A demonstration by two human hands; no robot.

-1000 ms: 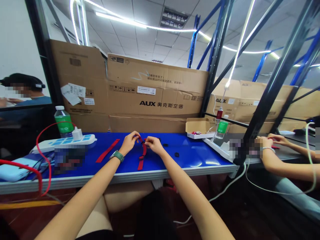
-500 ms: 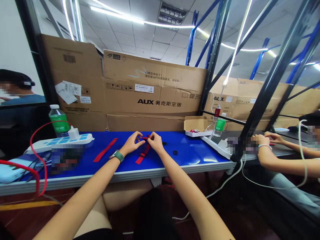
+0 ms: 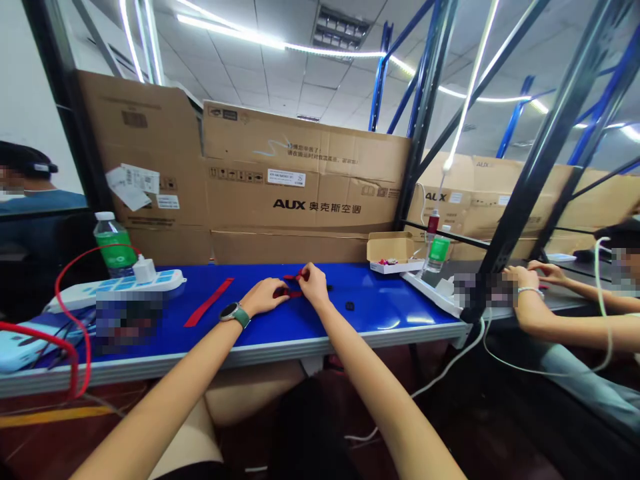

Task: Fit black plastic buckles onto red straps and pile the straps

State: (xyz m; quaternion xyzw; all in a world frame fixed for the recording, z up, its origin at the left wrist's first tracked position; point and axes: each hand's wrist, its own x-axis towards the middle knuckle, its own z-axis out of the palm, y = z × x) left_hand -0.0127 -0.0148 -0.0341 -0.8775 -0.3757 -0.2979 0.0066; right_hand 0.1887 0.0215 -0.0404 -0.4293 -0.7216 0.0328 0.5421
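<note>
The red strap looks like matt woven cloth; the table top at 3 o'clock is glossy, its edge at 6 o'clock smooth metal; the boxes at 12 o'clock are matt cardboard.

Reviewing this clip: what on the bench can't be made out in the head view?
Head view, red strap between the left hand and right hand: the hands hide how it is held.
Head view, pixelated patch on the blue bench: blurring hides what lies there.
Head view, small black piece: too small to identify.
</note>
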